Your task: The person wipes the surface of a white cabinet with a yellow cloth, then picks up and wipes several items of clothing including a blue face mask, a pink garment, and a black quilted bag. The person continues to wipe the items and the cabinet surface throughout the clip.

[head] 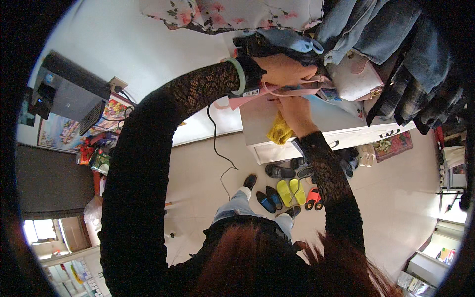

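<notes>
My left hand [287, 70], with a pale green bangle [239, 76] on the black lace sleeve behind it, curls its fingers at the edge of a pink strap-like item [304, 88]. That item stretches to the left below the hand and bears a small label. Just under it is my right hand [297, 111], its fingertips at the pink item and partly hidden; whether they grip it is unclear. A crumpled yellow cloth [280, 130] hangs beside my right wrist, over the white cabinet [259, 137]. To the right of both hands sits a pale pink-and-white purse [352, 80].
Denim clothes [386, 33] hang at the upper right, floral fabric [241, 15] at the top. Slippers, including a yellow-green pair [290, 193], lie on the floor near my feet. A black cable [217, 146] trails down from the wall side. A laptop [92, 115] stands at the left.
</notes>
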Demonstrator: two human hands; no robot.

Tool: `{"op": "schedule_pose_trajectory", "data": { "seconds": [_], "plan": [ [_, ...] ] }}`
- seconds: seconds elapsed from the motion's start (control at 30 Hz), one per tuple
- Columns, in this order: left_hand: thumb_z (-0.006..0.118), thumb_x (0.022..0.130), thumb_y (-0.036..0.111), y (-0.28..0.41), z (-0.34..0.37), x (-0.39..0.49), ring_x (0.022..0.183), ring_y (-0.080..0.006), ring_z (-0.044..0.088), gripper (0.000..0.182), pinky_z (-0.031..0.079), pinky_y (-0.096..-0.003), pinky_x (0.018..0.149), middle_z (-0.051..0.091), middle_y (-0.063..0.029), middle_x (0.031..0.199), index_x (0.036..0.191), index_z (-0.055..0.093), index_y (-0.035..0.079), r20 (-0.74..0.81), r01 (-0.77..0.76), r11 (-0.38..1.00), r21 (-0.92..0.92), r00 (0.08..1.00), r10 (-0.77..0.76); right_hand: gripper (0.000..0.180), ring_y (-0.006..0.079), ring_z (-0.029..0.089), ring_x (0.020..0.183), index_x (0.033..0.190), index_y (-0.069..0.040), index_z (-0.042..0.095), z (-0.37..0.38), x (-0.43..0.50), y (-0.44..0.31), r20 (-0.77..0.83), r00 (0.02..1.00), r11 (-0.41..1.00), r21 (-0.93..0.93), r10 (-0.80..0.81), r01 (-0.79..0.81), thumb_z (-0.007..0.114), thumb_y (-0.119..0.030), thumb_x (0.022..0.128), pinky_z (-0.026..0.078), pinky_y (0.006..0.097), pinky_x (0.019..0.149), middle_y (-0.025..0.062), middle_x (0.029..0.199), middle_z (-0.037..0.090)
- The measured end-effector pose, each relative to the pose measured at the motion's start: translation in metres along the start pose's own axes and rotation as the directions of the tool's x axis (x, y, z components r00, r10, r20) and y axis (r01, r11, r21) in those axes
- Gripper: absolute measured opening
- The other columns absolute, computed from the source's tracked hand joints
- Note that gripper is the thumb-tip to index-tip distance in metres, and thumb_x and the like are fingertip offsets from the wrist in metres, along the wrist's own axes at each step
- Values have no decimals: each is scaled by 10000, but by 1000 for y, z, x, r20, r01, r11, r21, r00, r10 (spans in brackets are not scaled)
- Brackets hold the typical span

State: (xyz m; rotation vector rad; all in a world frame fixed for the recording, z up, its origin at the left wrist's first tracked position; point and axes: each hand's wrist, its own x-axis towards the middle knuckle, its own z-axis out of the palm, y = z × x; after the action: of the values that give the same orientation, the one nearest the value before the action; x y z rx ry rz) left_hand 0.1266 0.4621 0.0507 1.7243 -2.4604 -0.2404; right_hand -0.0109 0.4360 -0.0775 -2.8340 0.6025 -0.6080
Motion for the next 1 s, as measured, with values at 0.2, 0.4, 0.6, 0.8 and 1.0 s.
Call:
{"op": "schedule_pose_trajectory", "data": {
  "seconds": [0.2,0.4,0.6,0.8,1.0],
  "plan": [
    [512,931,94,10,28,-26,724,-284,591,145,473,-391,679,587,-155,847,1070,511,54,-43,-35,951,-308,999,22,273,165,618,835,1045,-89,639,-50,-64,22,178,940,423,857,291,-293,638,-332,921,493,314,719,39,910,664],
    [605,805,-29,3,61,-35,928,-221,609,257,511,-332,808,606,-115,985,1060,641,-16,119,146,814,-562,988,-95,195,60,563,809,1077,-104,630,-40,-79,23,412,857,-179,910,308,-373,613,-264,967,423,201,687,-18,923,661],
    [619,888,156,9,79,-54,891,-252,618,222,496,-351,844,626,-130,980,1030,714,15,-252,-153,802,-577,968,3,188,87,614,805,1067,-52,646,-35,-72,3,240,940,-151,967,244,-208,583,-201,970,474,217,727,8,924,675],
    [583,963,282,34,94,-51,856,-169,635,296,501,-301,755,657,-71,828,993,721,21,-169,175,727,-663,912,-374,213,132,650,830,1088,4,650,-42,-64,-18,302,871,-160,952,388,-259,585,-141,947,516,265,740,39,929,683],
    [582,963,269,31,98,-55,857,-152,656,281,549,-288,772,669,-74,923,996,673,6,-11,62,113,-992,833,-553,260,142,641,800,1085,28,661,-53,-66,-21,325,904,-91,946,278,-312,635,-132,881,509,274,731,52,922,686]
  ]
}}
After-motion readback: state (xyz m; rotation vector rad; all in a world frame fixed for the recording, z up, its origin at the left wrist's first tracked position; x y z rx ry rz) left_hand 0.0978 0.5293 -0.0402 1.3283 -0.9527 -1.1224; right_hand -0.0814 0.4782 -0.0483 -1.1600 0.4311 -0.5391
